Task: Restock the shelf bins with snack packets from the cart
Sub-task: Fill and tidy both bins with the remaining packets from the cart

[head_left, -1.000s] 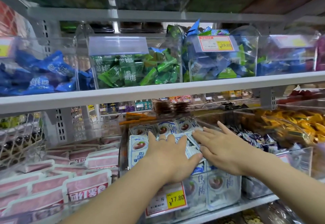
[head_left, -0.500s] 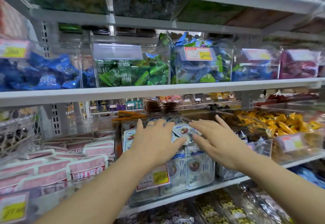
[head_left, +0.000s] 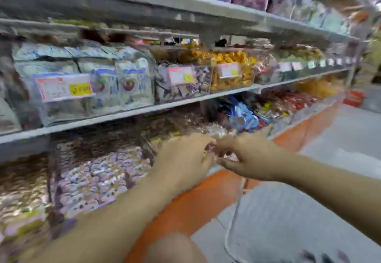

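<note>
The frame is smeared by motion. My left hand (head_left: 185, 155) and my right hand (head_left: 249, 155) are held close together in front of the lower shelf, fingertips nearly meeting over a bin of pale wrapped snacks (head_left: 216, 132). Their fingers look curled, and a small pale blur lies between them; whether they hold anything cannot be made out. The clear bin of white-and-blue snack packets (head_left: 127, 85) with its price label (head_left: 64, 88) stands up and to the left on the shelf above, apart from both hands. No cart is clearly seen.
Neighbouring bins hold dark-wrapped sweets (head_left: 185, 89) and yellow-wrapped sweets (head_left: 231, 70). Lower bins hold lilac packets (head_left: 99, 178) and blue packets (head_left: 241, 116). An orange base strip (head_left: 185, 205) runs along the grey floor (head_left: 309, 211). A thin pale wire or rim (head_left: 233, 217) crosses the floor.
Both hands have left the white-and-blue packet bin and dropped to the lower shelf, coming together. The view has swung down and to the right along the aisle.
</note>
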Tool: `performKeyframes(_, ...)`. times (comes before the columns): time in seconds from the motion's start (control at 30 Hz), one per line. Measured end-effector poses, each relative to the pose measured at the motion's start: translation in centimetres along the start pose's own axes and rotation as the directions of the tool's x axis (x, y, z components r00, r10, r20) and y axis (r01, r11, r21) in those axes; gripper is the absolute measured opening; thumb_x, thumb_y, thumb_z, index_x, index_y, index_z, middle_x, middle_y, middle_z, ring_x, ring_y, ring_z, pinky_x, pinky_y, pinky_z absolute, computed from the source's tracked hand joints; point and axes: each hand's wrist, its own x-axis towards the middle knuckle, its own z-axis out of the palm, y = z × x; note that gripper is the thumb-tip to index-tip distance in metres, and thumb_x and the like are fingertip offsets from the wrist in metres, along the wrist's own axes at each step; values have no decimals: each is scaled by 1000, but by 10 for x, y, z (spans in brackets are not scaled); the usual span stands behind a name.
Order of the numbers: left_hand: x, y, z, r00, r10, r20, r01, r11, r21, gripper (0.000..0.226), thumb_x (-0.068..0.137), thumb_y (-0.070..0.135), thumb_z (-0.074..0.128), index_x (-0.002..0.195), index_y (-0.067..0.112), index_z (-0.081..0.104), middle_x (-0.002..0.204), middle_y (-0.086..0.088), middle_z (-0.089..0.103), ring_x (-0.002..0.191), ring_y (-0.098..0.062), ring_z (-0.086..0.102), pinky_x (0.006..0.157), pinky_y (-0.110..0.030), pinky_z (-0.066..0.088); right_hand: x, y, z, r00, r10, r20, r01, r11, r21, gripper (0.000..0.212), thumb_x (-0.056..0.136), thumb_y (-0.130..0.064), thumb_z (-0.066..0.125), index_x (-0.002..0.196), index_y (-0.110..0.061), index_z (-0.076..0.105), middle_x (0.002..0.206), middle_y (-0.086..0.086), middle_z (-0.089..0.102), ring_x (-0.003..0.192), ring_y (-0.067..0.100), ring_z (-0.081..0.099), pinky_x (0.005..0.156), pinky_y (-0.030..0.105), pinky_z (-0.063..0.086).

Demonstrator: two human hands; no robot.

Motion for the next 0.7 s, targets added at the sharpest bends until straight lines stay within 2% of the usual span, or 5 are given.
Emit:
performKeyframes(0.2,-21,74,99,956,138,258,-101,983,-150,38,95,52,40,126,39,57,123,14,65,113,-14,62,90,-36,52,-105,50,56,888,74,453,-59,997,-48,34,98,-38,54,130,-27,61,121,-4,68,111,21,62,91,33,49)
performKeyframes(0.4,-25,105,140,891,286,353,-224,953,-205,33,100,50,46,131,44,52,124,25,59,111,-2,57,91,-29,48,-176,74,101,476,102,873,-52,995,-87,61,92,-25,71,147,-14,45,139,10,55,127,28,51,82,27,36)
performKeyframes(0.53,-24,99,150,859,271,434,-208,960,-188,39,97,56,46,135,46,48,124,27,56,111,-1,56,95,-29,49,-214,91,140,193,114,975,9,993,-118,109,77,-28,86,159,-25,15,166,7,12,150,28,22,114,43,33)
performKeyframes(0.6,-25,100,150,849,273,452,-216,961,-175,40,97,58,44,135,48,46,125,27,57,111,-1,56,96,-29,49,-233,98,160,199,95,975,55,993,-108,130,66,-37,92,159,-34,3,167,5,-7,153,31,13,114,57,32)
performKeyframes(0.7,-25,101,149,856,266,443,-206,962,-180,38,98,55,45,135,47,47,125,27,58,110,1,56,95,-27,49,-255,92,175,384,-28,923,207,977,-57,126,63,-45,91,158,-33,9,167,5,-2,152,31,6,114,64,28)
